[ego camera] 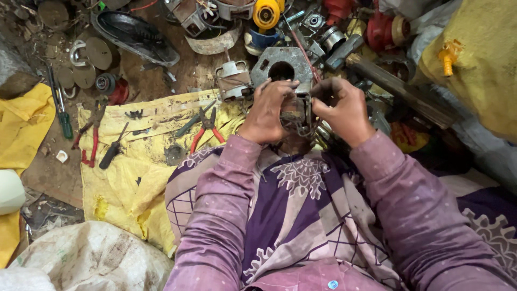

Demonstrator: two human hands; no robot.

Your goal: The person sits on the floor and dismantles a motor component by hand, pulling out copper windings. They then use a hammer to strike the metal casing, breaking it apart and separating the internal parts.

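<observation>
My left hand (267, 110) and my right hand (340, 109) both grip a small rusty motor part with tangled wires (299, 116), held above my lap. The left fingers curl over its top edge; the right fingers pinch its right side. Just beyond it lies a grey metal end plate with a round hole (284, 66). Purple sleeves cover both forearms. Most of the held part is hidden by my fingers.
A dirty yellow sack (141, 156) on the left carries red-handled pliers (205, 128), a screwdriver (114, 150) and another pair of red pliers (90, 134). Motor parts and scrap (232, 81) crowd the ground ahead. A yellow bag (476, 59) sits right, a white sack (91, 258) near left.
</observation>
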